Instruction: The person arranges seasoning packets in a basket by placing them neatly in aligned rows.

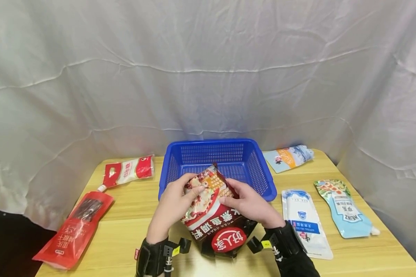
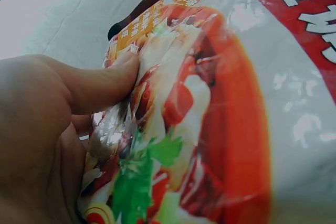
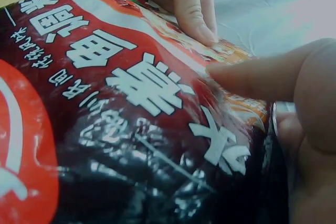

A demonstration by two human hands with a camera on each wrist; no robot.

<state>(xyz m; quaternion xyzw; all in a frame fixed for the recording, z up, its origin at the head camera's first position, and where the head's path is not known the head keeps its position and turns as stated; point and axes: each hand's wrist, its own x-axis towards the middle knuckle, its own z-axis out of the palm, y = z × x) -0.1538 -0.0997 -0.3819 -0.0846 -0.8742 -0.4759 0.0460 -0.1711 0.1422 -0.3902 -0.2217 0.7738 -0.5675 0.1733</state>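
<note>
Both hands hold the red seasoning packet (image 1: 215, 215) over the table (image 1: 131, 234), just before the blue basket (image 1: 222, 159) — left hand (image 1: 175, 202) and right hand (image 1: 251, 206) apparently pinching its upper edge.

We face a pale grey-white cloth backdrop (image 1: 208, 69) that hangs across the whole rear of the scene and wraps round on both sides, creased with long horizontal folds and slack wrinkles. In front of it stands our bench (image 1: 131, 231), a light wood-grain top with rounded far corners, its back edge touching the cloth. Light falls evenly and softly over the cloth and the wood, with no hard shadows. At lower left, beneath the hem of the cloth, we see a dark gap (image 1: 7, 246).
</note>
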